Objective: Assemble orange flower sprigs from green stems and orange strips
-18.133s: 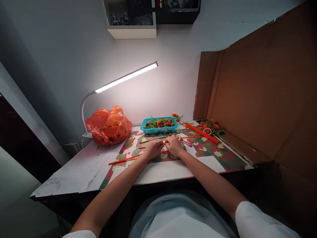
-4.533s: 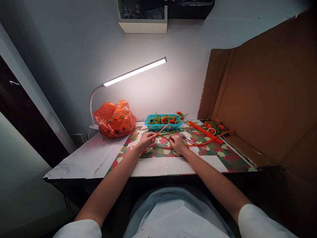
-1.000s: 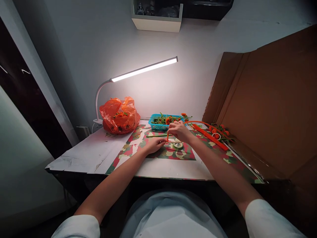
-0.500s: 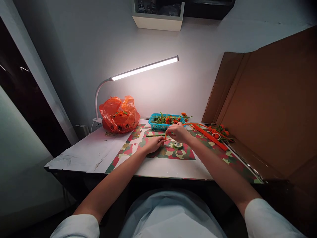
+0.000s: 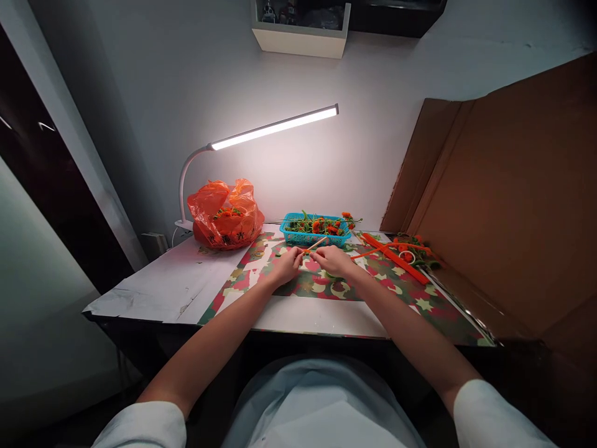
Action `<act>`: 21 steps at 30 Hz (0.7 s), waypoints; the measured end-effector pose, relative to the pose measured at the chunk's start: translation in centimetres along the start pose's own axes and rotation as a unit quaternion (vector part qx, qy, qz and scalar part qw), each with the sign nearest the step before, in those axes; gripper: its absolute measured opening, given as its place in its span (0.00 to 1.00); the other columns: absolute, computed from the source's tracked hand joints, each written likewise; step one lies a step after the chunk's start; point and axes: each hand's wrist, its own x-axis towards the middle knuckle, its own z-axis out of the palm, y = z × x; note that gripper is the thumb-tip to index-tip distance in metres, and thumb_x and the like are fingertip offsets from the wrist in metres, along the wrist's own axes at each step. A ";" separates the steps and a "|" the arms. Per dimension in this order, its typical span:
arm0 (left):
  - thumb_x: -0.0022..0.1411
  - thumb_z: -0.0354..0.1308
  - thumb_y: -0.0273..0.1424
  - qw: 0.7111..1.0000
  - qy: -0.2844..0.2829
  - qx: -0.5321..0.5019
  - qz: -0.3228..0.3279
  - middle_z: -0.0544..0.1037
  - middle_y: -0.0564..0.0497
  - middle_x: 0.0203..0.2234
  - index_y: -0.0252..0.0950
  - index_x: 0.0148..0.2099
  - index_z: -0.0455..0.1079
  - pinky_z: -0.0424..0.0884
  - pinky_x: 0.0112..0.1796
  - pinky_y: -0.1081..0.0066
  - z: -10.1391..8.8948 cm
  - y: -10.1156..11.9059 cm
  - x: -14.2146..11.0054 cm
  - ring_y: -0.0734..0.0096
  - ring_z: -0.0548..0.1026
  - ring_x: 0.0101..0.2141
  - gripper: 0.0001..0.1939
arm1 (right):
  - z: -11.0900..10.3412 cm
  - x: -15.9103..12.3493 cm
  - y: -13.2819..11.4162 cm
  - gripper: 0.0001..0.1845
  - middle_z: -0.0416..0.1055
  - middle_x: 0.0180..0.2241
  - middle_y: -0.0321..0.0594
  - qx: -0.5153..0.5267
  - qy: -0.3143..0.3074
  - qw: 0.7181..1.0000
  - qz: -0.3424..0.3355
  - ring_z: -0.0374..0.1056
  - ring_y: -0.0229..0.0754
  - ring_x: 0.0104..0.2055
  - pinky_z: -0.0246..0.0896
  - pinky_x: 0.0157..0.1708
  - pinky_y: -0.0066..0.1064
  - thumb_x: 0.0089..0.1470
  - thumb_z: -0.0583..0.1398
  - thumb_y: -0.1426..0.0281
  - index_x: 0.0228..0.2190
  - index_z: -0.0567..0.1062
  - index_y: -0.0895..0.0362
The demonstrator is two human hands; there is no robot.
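My left hand (image 5: 290, 264) and my right hand (image 5: 333, 260) are close together over the patterned sheet, fingers pinched. Between them is a thin pale stick (image 5: 319, 242), tilted up toward the right, with an orange pipe cleaner (image 5: 306, 251) at its lower part. The left fingertips grip around the stick's lower end, where the wrap is partly hidden. My right fingers pinch the pipe cleaner beside it, and its long tail appears to run out to the right past the wrist. A green tape roll (image 5: 333, 276) lies mostly hidden under my right hand.
Behind the hands stands a blue basket (image 5: 290, 238) of orange flowers and green stems. An orange plastic bag (image 5: 233, 227) sits left, below a lit lamp (image 5: 275, 127). Orange strips (image 5: 405, 267), more flowers and a white ring (image 5: 407, 256) lie right, near a cardboard panel (image 5: 504, 186).
My right hand has come down beside my left, and the pipe cleaner's tail now lies lower on the right. The stick points upward, and the tape roll has become mostly covered.
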 end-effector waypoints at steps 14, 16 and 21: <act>0.63 0.47 0.43 0.980 -0.112 -0.162 -0.002 0.63 0.55 0.23 0.37 0.31 0.64 0.57 0.28 0.73 -0.2 0.8 -0.2 0.74 0.59 0.25 0.16 | 3.3 0.0 2.4 0.23 0.56 0.20 0.31 0.328 -0.069 0.942 -0.002 0.48 0.32 0.20 0.44 0.21 0.26 0.51 0.54 0.50 0.25 0.72 0.58; 0.61 0.48 0.46 0.971 -0.150 -0.186 -0.026 0.59 0.57 0.22 0.36 0.32 0.64 0.55 0.26 0.74 -0.6 1.4 -0.6 0.75 0.55 0.24 0.18 | 2.8 -0.4 2.7 0.23 0.56 0.21 0.31 0.347 -0.096 0.933 -0.005 0.48 0.32 0.21 0.44 0.21 0.26 0.50 0.56 0.49 0.26 0.73 0.58; 0.55 0.54 0.45 0.952 -0.187 -0.236 -0.058 0.55 0.58 0.20 0.36 0.30 0.61 0.49 0.24 0.74 -1.4 2.1 -0.9 0.77 0.52 0.22 0.16 | 2.0 -1.0 3.1 0.24 0.59 0.21 0.32 0.356 -0.125 0.926 -0.018 0.49 0.32 0.22 0.44 0.23 0.26 0.48 0.59 0.50 0.26 0.76 0.59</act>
